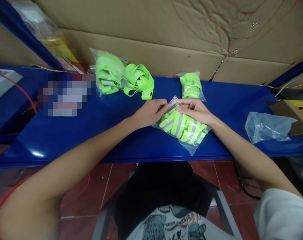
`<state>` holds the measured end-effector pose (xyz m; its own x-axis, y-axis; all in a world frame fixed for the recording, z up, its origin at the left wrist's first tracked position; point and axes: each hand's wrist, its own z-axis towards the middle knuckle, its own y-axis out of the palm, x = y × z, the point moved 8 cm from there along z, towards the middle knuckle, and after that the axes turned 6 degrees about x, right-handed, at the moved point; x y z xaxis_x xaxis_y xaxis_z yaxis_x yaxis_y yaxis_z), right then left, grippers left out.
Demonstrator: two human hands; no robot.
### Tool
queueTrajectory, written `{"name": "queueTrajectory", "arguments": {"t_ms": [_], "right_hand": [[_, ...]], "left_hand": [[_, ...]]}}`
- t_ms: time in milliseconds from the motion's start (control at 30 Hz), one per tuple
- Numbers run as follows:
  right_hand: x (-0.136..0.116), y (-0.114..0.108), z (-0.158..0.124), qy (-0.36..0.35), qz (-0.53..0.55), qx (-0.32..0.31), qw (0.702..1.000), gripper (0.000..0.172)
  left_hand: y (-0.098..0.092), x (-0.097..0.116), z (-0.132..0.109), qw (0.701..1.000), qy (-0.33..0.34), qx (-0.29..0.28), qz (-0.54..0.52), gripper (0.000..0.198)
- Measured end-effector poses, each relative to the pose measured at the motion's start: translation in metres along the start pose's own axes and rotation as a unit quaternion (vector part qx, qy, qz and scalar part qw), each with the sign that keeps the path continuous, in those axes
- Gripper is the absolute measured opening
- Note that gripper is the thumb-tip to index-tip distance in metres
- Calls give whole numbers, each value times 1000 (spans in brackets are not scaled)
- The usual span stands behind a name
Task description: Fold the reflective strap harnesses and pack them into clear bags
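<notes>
Both hands hold the top edge of a clear plastic bag (183,126) packed with folded neon-yellow straps that carry grey reflective stripes. My left hand (152,111) pinches the bag's upper left edge. Beside it, my right hand (195,110) grips the same edge, thumb lying over the plastic. The bag tilts down toward the table's front edge. Behind my right hand lies a smaller filled bag (191,85) of similar straps. A larger filled bag (108,73) leans at the back left, with a loose coiled strap (138,80) next to it.
An unfilled clear bag (268,126) lies on the blue table (116,133) at the right, near an open cardboard box (293,116). Cardboard sheets (146,30) line the back. A bottle (53,40) with yellow contents stands at the back left, by a blurred-out patch.
</notes>
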<state>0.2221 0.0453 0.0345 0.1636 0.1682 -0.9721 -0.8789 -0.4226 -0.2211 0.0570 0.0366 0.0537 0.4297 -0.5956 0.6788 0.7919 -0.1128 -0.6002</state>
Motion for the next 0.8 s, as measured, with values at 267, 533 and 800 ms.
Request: {"name": "queueTrajectory", "arguments": {"t_ms": [267, 533, 800], "right_hand": [[-2, 4, 0, 8, 29, -7, 1000, 49], [-15, 4, -4, -23, -13, -20, 999, 44], [-17, 9, -6, -69, -45, -56, 995, 54]], "left_hand": [[-2, 4, 1, 999, 30, 17, 39, 44], [-21, 11, 4, 995, 56, 80, 3, 50], [-25, -17, 9, 990, -23, 110, -89, 60]]}}
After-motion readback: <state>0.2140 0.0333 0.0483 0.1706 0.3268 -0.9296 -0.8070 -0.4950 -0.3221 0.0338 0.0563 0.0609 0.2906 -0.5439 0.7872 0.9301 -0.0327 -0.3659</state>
